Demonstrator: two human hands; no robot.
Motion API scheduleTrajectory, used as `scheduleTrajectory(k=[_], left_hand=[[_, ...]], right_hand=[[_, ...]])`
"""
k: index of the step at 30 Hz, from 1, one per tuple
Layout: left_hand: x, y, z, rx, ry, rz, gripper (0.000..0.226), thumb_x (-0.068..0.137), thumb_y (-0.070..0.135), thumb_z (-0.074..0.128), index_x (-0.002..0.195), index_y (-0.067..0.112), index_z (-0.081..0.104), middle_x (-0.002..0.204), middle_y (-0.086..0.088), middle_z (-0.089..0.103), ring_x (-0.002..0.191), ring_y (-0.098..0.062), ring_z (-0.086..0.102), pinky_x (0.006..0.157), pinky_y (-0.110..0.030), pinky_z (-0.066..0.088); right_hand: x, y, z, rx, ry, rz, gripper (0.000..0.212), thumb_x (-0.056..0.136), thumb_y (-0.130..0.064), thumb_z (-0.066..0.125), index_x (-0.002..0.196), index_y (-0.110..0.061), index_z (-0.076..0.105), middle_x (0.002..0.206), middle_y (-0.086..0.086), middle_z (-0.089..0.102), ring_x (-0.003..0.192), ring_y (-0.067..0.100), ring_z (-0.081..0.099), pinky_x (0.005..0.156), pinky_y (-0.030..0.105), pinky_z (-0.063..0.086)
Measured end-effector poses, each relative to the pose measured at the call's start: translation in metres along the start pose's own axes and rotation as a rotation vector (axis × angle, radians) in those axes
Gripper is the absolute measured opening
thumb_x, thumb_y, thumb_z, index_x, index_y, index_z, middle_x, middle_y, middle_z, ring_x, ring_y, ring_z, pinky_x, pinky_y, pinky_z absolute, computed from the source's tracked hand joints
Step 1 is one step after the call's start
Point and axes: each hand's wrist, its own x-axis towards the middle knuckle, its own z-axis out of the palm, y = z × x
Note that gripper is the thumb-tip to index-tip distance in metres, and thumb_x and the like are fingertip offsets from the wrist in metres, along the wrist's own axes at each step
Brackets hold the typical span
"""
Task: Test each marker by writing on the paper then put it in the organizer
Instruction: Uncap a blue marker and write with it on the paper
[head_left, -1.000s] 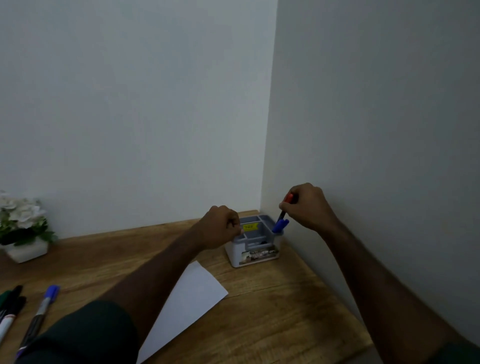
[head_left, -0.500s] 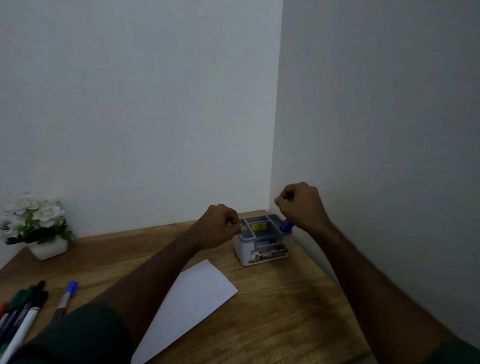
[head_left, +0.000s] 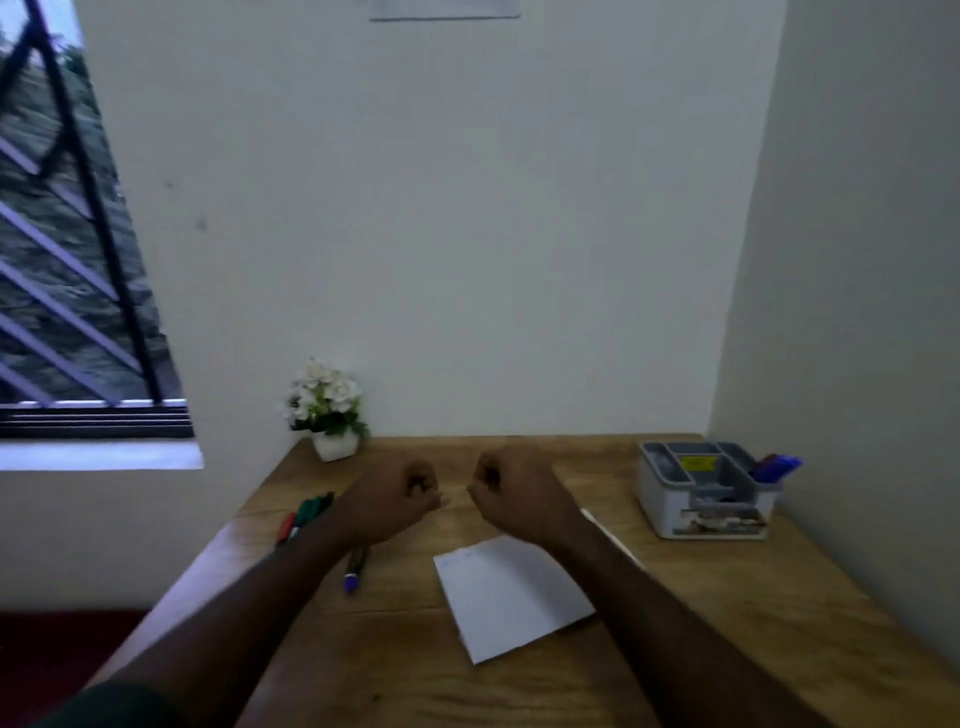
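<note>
Both fists clenched and holding nothing above the desk (head_left: 675, 623), left hand (head_left: 387, 501) near markers (head_left: 306, 512), right hand (head_left: 514, 496) over paper (head_left: 511, 592), organizer (head_left: 704, 491) stood at right with a blue marker (head_left: 776, 465) inside

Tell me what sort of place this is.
Probably a small home study corner: a wooden desk fitted between two plain walls, a barred window at the left, and a potted white flower at the back. A desk organizer, markers and paper lie on it.
</note>
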Motion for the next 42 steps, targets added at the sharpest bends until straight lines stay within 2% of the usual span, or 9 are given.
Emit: scheduleTrajectory(k=[8,14,21,25,27,31,33,38,42], left_hand=[[-0.059,-0.074,-0.047,0.054,0.092,-0.222,0.023,0.082,0.019,0.074,0.064,0.012,0.064,0.064,-0.004,0.06,0.06,-0.002,0.052,0.056,-0.015,0.035],[-0.066,-0.088,-0.051,0.068,0.114,-0.202,0.026,0.081,0.019,0.076,0.059,0.019,0.061,0.054,0.009,0.051,0.059,0.001,0.052,0.052,-0.013,0.032],[-0.06,-0.093,-0.047,0.015,0.129,-0.203,0.026,0.08,0.02,0.076,0.058,0.019,0.063,0.058,0.008,0.056,0.061,0.0,0.053,0.054,-0.014,0.036],[-0.059,-0.089,-0.044,-0.057,0.182,-0.197,0.023,0.082,0.023,0.074,0.062,0.017,0.066,0.063,0.002,0.065,0.064,-0.007,0.058,0.056,-0.016,0.039],[-0.055,-0.081,-0.041,-0.141,0.215,-0.18,0.026,0.086,0.022,0.071,0.063,0.014,0.066,0.061,-0.002,0.066,0.06,-0.013,0.06,0.057,-0.023,0.043],[-0.039,-0.054,-0.023,-0.321,0.252,-0.131,0.026,0.091,0.018,0.067,0.066,0.021,0.061,0.051,0.007,0.059,0.047,-0.001,0.056,0.05,-0.012,0.039],[-0.027,-0.041,-0.008,-0.434,0.211,-0.119,0.011,0.093,0.02,0.064,0.083,0.016,0.065,0.062,0.0,0.064,0.051,-0.001,0.058,0.051,-0.019,0.045],[0.005,-0.01,0.042,-0.562,0.146,-0.045,0.01,0.092,0.022,0.066,0.099,0.017,0.071,0.082,-0.001,0.069,0.056,-0.009,0.063,0.053,-0.031,0.054],[0.022,0.007,0.069,-0.65,0.075,0.009,0.009,0.088,0.009,0.07,0.095,0.003,0.072,0.077,-0.004,0.072,0.055,-0.024,0.061,0.054,-0.038,0.051]], right_hand=[[0.015,-0.063,0.088,0.08,-0.195,0.007,0.014,0.088,-0.021,0.057,0.082,-0.012,0.066,0.086,0.007,0.068,0.08,0.02,0.064,0.066,0.028,0.047],[0.029,-0.085,0.124,0.052,-0.262,0.236,0.02,0.081,-0.033,0.065,0.091,-0.017,0.057,0.103,0.006,0.058,0.094,0.023,0.06,0.07,0.033,0.051],[0.045,-0.096,0.137,-0.061,-0.268,0.306,0.031,0.088,-0.02,0.063,0.117,-0.012,0.057,0.125,0.01,0.058,0.116,0.029,0.057,0.088,0.037,0.052],[0.051,-0.092,0.119,-0.002,-0.241,0.251,0.014,0.09,-0.023,0.055,0.097,-0.011,0.059,0.099,0.007,0.06,0.092,0.024,0.058,0.072,0.03,0.04],[0.05,-0.08,0.1,0.018,-0.182,0.197,0.02,0.093,-0.024,0.05,0.098,-0.009,0.062,0.096,0.009,0.063,0.086,0.025,0.057,0.07,0.028,0.035],[0.034,-0.031,0.064,-0.088,-0.091,0.043,0.026,0.102,-0.032,0.036,0.088,-0.019,0.053,0.093,0.009,0.068,0.084,0.027,0.062,0.069,0.03,0.036],[0.022,-0.002,0.048,-0.188,-0.074,-0.044,0.029,0.105,-0.043,0.032,0.085,-0.027,0.047,0.082,-0.001,0.063,0.075,0.021,0.057,0.065,0.031,0.034],[-0.004,0.055,0.028,-0.365,-0.094,-0.132,0.02,0.102,-0.039,0.044,0.109,-0.025,0.057,0.099,-0.001,0.067,0.082,0.019,0.06,0.066,0.033,0.043],[-0.017,0.073,0.028,-0.353,-0.004,-0.241,0.026,0.104,-0.045,0.037,0.109,-0.029,0.056,0.09,-0.004,0.067,0.072,0.017,0.062,0.056,0.03,0.036]])
